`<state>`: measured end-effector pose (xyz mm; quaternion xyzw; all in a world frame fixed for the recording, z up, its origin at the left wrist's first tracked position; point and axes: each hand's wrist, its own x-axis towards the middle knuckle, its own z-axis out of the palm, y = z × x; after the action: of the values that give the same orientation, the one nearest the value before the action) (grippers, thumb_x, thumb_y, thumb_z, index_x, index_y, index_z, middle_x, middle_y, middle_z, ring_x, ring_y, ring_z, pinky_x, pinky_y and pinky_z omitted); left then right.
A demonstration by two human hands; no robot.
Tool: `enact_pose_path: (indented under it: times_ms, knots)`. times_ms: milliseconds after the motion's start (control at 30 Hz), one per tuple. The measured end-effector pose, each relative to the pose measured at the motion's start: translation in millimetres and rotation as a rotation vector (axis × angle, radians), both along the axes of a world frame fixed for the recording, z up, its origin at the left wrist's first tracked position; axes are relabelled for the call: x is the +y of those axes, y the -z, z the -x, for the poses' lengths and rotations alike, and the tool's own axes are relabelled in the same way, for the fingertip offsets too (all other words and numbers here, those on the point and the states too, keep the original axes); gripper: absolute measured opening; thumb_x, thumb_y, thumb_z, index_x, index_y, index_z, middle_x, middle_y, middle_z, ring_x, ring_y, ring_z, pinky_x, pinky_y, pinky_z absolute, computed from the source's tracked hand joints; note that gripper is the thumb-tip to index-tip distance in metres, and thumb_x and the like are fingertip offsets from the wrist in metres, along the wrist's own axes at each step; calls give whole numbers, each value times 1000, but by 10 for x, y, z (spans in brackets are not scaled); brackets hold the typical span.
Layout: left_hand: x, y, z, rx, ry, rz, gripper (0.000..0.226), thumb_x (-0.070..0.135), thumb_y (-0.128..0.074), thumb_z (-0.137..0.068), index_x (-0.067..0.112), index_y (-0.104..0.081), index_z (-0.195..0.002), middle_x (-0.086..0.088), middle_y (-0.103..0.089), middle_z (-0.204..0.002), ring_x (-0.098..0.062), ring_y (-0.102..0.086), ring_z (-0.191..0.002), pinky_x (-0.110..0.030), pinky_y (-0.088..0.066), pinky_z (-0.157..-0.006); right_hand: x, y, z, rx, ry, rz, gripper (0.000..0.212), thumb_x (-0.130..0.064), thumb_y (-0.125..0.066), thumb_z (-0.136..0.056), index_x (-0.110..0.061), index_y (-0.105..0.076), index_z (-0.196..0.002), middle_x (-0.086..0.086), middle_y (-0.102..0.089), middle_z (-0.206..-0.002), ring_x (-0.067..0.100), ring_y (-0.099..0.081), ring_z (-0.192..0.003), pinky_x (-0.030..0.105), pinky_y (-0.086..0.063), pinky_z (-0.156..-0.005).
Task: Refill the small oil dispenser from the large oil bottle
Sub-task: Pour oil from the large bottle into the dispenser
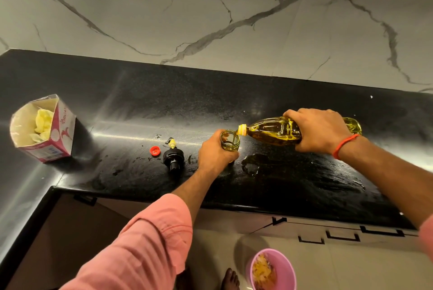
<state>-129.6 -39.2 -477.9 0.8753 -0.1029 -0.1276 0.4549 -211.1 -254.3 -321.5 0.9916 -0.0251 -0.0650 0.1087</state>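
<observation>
1. A person stands at a black stone counter (293, 179), seen from above by a camera on their head. A pale marble wall (234, 20) rises behind the counter.
2. The left hand (214, 152) wraps its curled fingers around a small glass oil dispenser (230, 141), which stands upright on the counter with its mouth open.
3. The right hand (319, 130) grips a large plastic oil bottle (276, 131) from above, fingers and thumb curled round its middle. A red thread (344, 145) circles that wrist.
4. The bottle lies tipped nearly flat, its yellow neck (242, 130) at the rim of the dispenser's mouth. Golden oil fills much of the bottle.
5. A small red cap (155, 150) lies on the counter to the left of the dispenser.
6. Just beside the cap lies the dispenser's black pourer top (173, 157), with a yellow spout at one end.
7. A wet patch (251, 164) marks the counter just right of the dispenser.
8. Well apart to the left stands an open pink and white carton (54, 135) with yellow pieces inside.
9. The left arm wears a pink sleeve (145, 243).
10. On the tiled floor below sits a pink bowl (284, 266) holding scraps, next to a bare foot (230, 278).
</observation>
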Motion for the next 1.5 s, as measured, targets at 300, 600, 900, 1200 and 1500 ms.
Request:
enact_pose_path:
  times_ms: [300,600,900,1200,1500]
  knots:
    - [0,7,1,5,3,14,59,28,-89,-71,32,-59,-121,13,-70,-104,-14,-66,-102,-36,-56,-91,19,-29,-17,5,-8,21,71,-53,-80,-71,-36,-46,-130,-11,-60,-101,14,-60,-94,36,-52,-75]
    - [2,2,5,-4,12,15,57,29,-89,-72,31,-59,-121,16,-65,-100,-10,-63,-98,-32,-55,-88,41,-58,-44,10,-13,53,73,-53,-80,-72,-36,-44,-133,-9,-61,-105,15,-61,-98,37,-52,-78]
    - [10,-6,15,-6,12,19,57,29,-88,-71,33,-59,-120,16,-67,-99,-13,-66,-99,-35,-56,-88,70,-81,-71,24,-19,71,73,-52,-81,-71,-35,-44,-132,-10,-60,-102,15,-60,-96,38,-52,-78]
    - [8,-16,22,6,3,27,58,29,-88,-70,34,-59,-120,13,-71,-101,-14,-67,-99,-36,-56,-88,95,-75,-88,38,-17,66,73,-51,-80,-71,-35,-44,-133,-9,-60,-103,15,-60,-96,38,-52,-79]
    - [12,-27,18,1,8,19,58,29,-88,-70,33,-59,-121,14,-68,-99,-14,-67,-99,-36,-56,-89,88,7,-83,45,5,17,74,-51,-82,-69,-36,-44,-131,-10,-60,-102,15,-61,-95,40,-55,-79]
